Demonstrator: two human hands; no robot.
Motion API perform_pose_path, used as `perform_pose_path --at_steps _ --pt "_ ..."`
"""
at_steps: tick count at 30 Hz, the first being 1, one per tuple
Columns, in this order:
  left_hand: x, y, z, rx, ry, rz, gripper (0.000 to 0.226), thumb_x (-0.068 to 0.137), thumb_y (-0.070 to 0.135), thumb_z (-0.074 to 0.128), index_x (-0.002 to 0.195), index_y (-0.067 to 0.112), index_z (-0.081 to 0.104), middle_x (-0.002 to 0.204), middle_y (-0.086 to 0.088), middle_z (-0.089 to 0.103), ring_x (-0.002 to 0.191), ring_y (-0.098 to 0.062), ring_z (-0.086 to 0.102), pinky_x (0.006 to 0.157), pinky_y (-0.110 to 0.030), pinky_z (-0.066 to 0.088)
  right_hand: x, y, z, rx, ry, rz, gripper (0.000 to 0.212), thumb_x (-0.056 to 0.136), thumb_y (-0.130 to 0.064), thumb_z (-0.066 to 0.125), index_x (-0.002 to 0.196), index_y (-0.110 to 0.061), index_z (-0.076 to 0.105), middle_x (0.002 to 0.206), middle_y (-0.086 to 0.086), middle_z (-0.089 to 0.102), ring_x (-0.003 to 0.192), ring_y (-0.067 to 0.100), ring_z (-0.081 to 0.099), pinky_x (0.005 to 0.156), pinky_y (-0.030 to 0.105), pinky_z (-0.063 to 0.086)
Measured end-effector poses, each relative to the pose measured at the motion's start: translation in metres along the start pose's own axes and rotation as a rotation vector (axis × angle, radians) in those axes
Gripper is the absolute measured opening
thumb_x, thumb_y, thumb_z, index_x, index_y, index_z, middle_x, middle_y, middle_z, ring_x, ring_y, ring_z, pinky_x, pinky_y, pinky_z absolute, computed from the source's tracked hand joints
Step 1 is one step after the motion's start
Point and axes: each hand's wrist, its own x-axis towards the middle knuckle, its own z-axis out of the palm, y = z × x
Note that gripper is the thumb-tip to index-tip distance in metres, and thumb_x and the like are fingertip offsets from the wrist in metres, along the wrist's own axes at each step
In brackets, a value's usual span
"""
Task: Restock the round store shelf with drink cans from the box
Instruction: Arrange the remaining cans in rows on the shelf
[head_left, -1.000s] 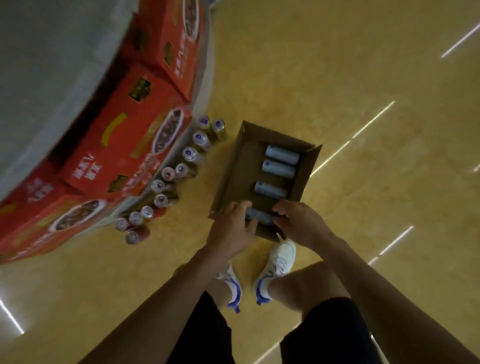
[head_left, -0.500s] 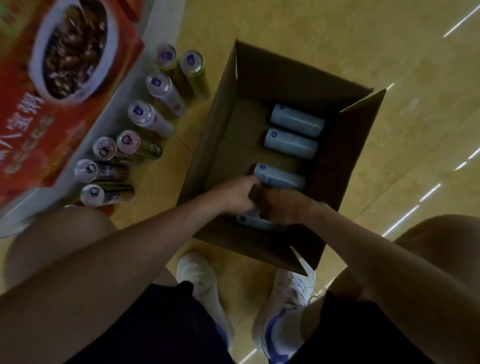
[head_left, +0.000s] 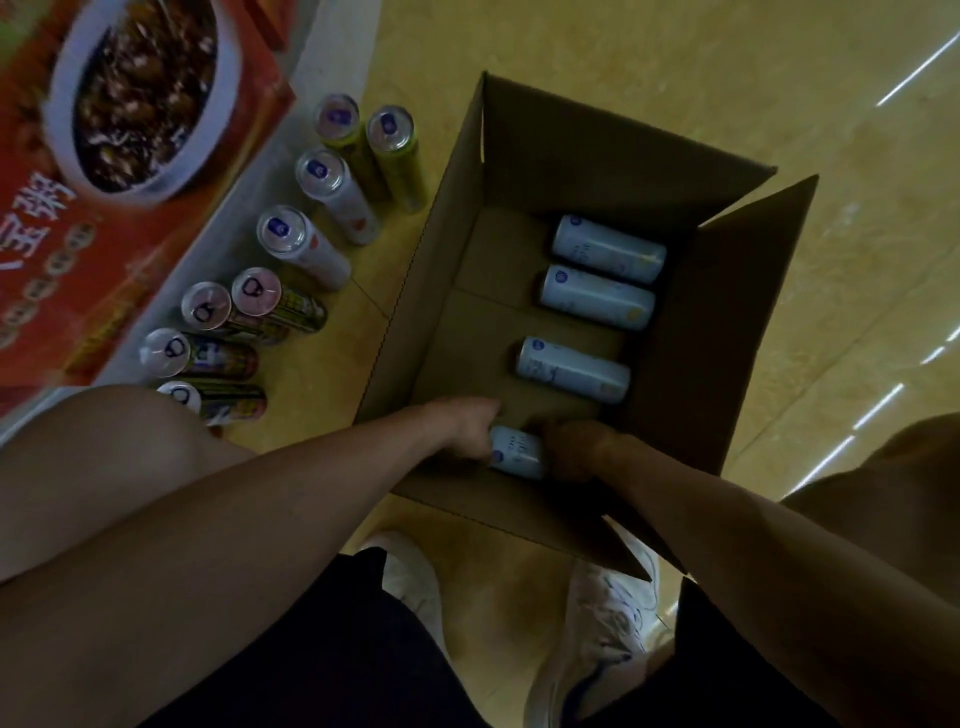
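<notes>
**Both hands on the near can in the box**

The box (head_left: 623, 140) sits open on the floor (head_left: 675, 62) just right of the shelf (head_left: 332, 47), close enough that a can needs only a short carry. The person crouches over it, shoes (head_left: 597, 623) against its near wall.

Both arms reach in over that wall. The left hand (head_left: 470, 426) curls down round the left end of the near can (head_left: 517, 452), and the right hand (head_left: 574, 447) bends over its right part. The right fingers are deep in shadow, but they look wrapped on the can too. The can lies on its side, low against the near wall, which likely explains the two-handed hold: one end each gives a sure lift out of a deep box. It looks to be resting on the bottom, not yet raised.

Three other cans (head_left: 597, 297) lie on their sides along the right half of the box, two touching at the far end and one apart from them. The left half is bare cardboard.

Left of the box, a row of floor cans (head_left: 306, 249) stands upright, following the curve of the shelf base, seemingly staged there. Red cartons (head_left: 130, 218) sit on the shelf above them.

Much of the restocking appears still to be done.
</notes>
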Motion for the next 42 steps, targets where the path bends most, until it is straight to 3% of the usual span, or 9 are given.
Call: perform_pose_path --at_steps 4,9,13,16,22,25,30,36,42 --pt "0.0 -0.004 -0.004 -0.059 0.042 0.02 0.082 0.091 0.024 0.072 0.157 0.019 0.024 0.151 -0.009 0.043 0.133 -0.027 0.047 0.106 -0.039 0.045 -0.007 0.005 -0.01 -0.019 0.021 -0.005 0.07 0.093 -0.043 0.065 0.153 -0.024 0.035 0.149 0.007 0.049 0.132 0.027 0.05 0.111 0.042 0.041" --pt "-0.005 -0.011 -0.014 -0.39 0.139 0.054 0.052 0.099 0.034 0.06 0.145 0.019 0.042 0.131 -0.003 0.056 0.111 -0.017 0.054 0.091 -0.033 0.045 -0.029 0.004 -0.035 0.059 0.097 -0.011 0.069 0.094 -0.045 0.062 0.151 -0.018 0.033 0.146 0.009 0.05 0.128 0.026 0.051 0.104 0.037 0.041" --pt "-0.005 -0.011 -0.025 -0.699 0.211 0.061 0.064 0.102 0.044 0.052 0.156 0.021 0.026 0.146 -0.006 0.049 0.114 -0.023 0.056 0.092 -0.038 0.05 -0.045 -0.001 -0.049 0.254 0.229 0.026 0.069 0.093 -0.049 0.063 0.145 -0.013 0.037 0.135 0.011 0.056 0.116 0.025 0.058 0.089 0.033 0.047" --pt "-0.008 -0.005 -0.036 -0.936 0.262 0.1 0.066 0.1 0.032 0.06 0.156 0.024 0.025 0.14 -0.007 0.051 0.115 -0.027 0.059 0.093 -0.04 0.053 -0.055 -0.008 -0.057 0.387 0.336 0.047 0.06 0.094 -0.048 0.061 0.136 -0.009 0.045 0.131 0.014 0.057 0.112 0.028 0.059 0.08 0.03 0.042" --pt "-0.011 0.011 -0.059 -1.332 0.46 0.296 0.062 0.085 0.013 0.077 0.135 0.032 0.045 0.133 -0.007 0.055 0.115 -0.028 0.06 0.091 -0.046 0.055 -0.086 -0.019 -0.074 0.744 0.492 -0.005 0.06 0.093 -0.045 0.064 0.138 -0.014 0.04 0.128 0.009 0.058 0.11 0.026 0.061 0.095 0.046 0.052" --pt "-0.024 0.023 -0.068 -1.506 0.463 0.421 0.06 0.083 0.005 0.076 0.136 0.02 0.05 0.125 -0.009 0.062 0.115 -0.031 0.063 0.089 -0.043 0.056 -0.109 -0.021 -0.083 0.84 0.585 -0.035 0.055 0.092 -0.043 0.066 0.132 -0.018 0.039 0.118 0.005 0.06 0.102 0.023 0.064 0.09 0.047 0.056" --pt "-0.046 0.031 -0.081 -1.52 0.394 0.611 0.046 0.075 0.015 0.08 0.118 0.011 0.067 0.121 -0.016 0.07 0.113 -0.031 0.067 0.096 -0.045 0.056 -0.138 -0.02 -0.093 0.937 0.636 -0.098 0.056 0.091 -0.045 0.066 0.135 -0.027 0.037 0.105 -0.014 0.052 0.093 0.007 0.061 0.07 0.024 0.054" --pt "-0.06 0.029 -0.089 -1.485 0.507 0.687 0.043 0.075 0.02 0.078 0.116 0.01 0.07 0.116 -0.017 0.072 0.115 -0.034 0.066 0.103 -0.051 0.051 -0.143 -0.03 -0.102 1.043 0.652 -0.192 0.042 0.087 -0.046 0.07 0.121 -0.035 0.048 0.112 -0.011 0.062 0.098 0.007 0.064 0.08 0.027 0.054" --pt "-0.069 0.025 -0.096 -1.51 0.563 0.681 0.046 0.073 0.019 0.077 0.118 0.012 0.069 0.112 -0.012 0.073 0.108 -0.026 0.069 0.098 -0.046 0.055 -0.139 -0.03 -0.115 1.059 0.587 -0.282 0.05 0.087 -0.038 0.072 0.131 -0.028 0.052 0.118 -0.009 0.066 0.104 0.008 0.065 0.088 0.031 0.055"
